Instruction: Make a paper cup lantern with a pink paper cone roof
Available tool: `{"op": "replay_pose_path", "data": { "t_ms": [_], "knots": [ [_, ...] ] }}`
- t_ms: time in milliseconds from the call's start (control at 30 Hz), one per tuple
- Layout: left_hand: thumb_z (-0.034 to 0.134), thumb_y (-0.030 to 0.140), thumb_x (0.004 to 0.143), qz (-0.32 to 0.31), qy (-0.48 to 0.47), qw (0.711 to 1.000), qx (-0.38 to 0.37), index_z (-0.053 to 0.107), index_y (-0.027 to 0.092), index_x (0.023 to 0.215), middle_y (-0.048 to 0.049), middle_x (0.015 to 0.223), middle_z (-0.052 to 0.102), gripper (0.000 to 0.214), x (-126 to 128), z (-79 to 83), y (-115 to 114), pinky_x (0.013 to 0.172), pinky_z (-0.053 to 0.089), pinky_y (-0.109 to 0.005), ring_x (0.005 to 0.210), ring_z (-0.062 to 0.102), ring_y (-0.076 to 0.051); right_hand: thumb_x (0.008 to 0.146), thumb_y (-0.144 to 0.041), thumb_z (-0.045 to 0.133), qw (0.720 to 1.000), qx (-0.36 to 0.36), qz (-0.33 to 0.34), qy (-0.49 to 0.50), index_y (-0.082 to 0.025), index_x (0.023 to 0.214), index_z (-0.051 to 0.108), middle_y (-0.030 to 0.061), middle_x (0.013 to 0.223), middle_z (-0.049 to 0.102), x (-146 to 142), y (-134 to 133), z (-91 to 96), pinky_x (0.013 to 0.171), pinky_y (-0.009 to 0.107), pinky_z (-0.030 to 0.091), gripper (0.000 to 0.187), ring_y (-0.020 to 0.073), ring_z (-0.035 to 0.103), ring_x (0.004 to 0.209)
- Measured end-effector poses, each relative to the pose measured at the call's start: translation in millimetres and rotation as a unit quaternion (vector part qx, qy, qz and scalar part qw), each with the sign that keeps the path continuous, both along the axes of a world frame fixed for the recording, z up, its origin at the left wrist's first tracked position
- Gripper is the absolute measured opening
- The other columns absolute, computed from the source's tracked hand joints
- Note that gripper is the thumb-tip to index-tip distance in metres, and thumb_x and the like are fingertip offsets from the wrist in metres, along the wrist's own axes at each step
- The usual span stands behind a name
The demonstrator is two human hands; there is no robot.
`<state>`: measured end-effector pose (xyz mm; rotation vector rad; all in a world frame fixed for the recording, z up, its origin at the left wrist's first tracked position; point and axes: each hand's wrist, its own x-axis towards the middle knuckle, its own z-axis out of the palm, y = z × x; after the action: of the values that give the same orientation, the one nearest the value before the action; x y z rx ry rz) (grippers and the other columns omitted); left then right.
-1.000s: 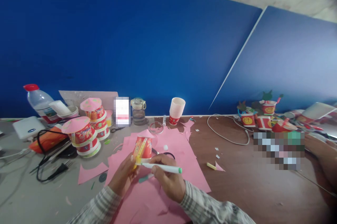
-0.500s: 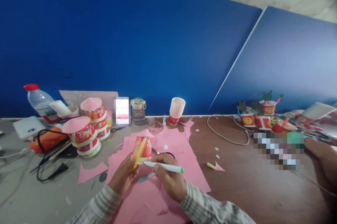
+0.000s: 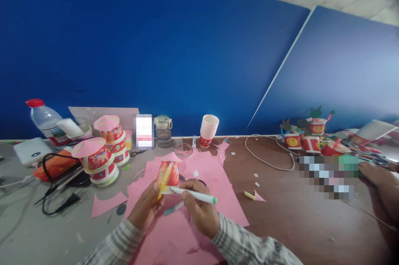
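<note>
My left hand (image 3: 146, 207) is closed round the left side of a red and yellow paper cup (image 3: 170, 174) that has a pink paper cone on top. In my right hand (image 3: 199, 211) is a white marker (image 3: 199, 195) with a green end, pinched between thumb and fingers. Its tip meets the pale rim at the cup's lower edge. Pink paper sheets (image 3: 218, 198) lie under both hands. A grey-green pen-like piece (image 3: 173, 209) rests on the paper between them, and scissors are partly hidden behind my right hand.
Stacked cups with pink cone tops (image 3: 96, 159) stand left, near a black cable (image 3: 67, 204) and a bottle (image 3: 46, 121). Behind the paper are a water jar (image 3: 163, 132) and a stack of paper cups (image 3: 208, 130). At right, another person's hand (image 3: 374, 173) rests near decorated cups (image 3: 311, 144).
The marker's tip has shifted slightly left along the cup's pale rim. Both hands keep their hold; the whole view has shifted a little.
</note>
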<state>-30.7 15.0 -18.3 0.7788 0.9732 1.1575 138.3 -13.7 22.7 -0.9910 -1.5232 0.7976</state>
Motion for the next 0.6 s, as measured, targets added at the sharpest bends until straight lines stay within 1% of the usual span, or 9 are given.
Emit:
{"op": "replay_pose_path", "data": {
  "t_ms": [100,267,467,600],
  "knots": [
    [0.060,0.056,0.051,-0.002,-0.003,1.000,-0.002,0.059,0.023,0.069,0.0064,0.043,0.048,0.038,-0.7,-0.5,-0.1,0.034,0.030,-0.021,0.037,0.039,-0.010,0.077,-0.022,0.052,1.000,-0.016,0.005,0.021,-0.019,0.080,0.065,-0.0017,0.059,0.063,0.0,-0.5,-1.1,0.047,0.022,0.045,0.014,0.0145,0.056,0.050],
    [0.060,0.055,0.052,-0.002,-0.009,1.000,-0.005,0.059,0.022,0.074,0.0056,0.045,0.049,0.040,-1.6,-2.7,-0.2,0.034,0.030,-0.021,0.038,0.041,-0.010,0.075,-0.021,0.054,0.999,-0.011,0.028,0.024,-0.018,0.079,0.067,-0.0013,0.059,0.064,0.0,-1.7,0.2,0.045,0.021,0.044,0.013,0.0135,0.055,0.048],
    [0.060,0.054,0.053,-0.001,-0.010,1.000,-0.006,0.059,0.022,0.073,0.0061,0.044,0.049,0.038,-1.1,-3.4,-0.1,0.034,0.031,-0.020,0.037,0.040,-0.010,0.074,-0.018,0.055,1.000,-0.002,0.017,-0.008,-0.019,0.078,0.068,-0.0010,0.060,0.065,0.3,-0.6,0.1,0.051,0.022,0.047,0.014,0.0158,0.059,0.054],
    [0.060,0.055,0.052,0.003,-0.010,1.000,-0.006,0.059,0.022,0.073,0.0068,0.044,0.049,0.038,-0.7,-2.4,0.0,0.034,0.031,-0.020,0.037,0.040,-0.009,0.076,-0.021,0.054,1.000,-0.002,-0.011,-0.002,-0.020,0.079,0.066,-0.0003,0.063,0.065,0.3,0.5,-0.8,0.052,0.023,0.047,0.013,0.0164,0.059,0.056]
  ]
}}
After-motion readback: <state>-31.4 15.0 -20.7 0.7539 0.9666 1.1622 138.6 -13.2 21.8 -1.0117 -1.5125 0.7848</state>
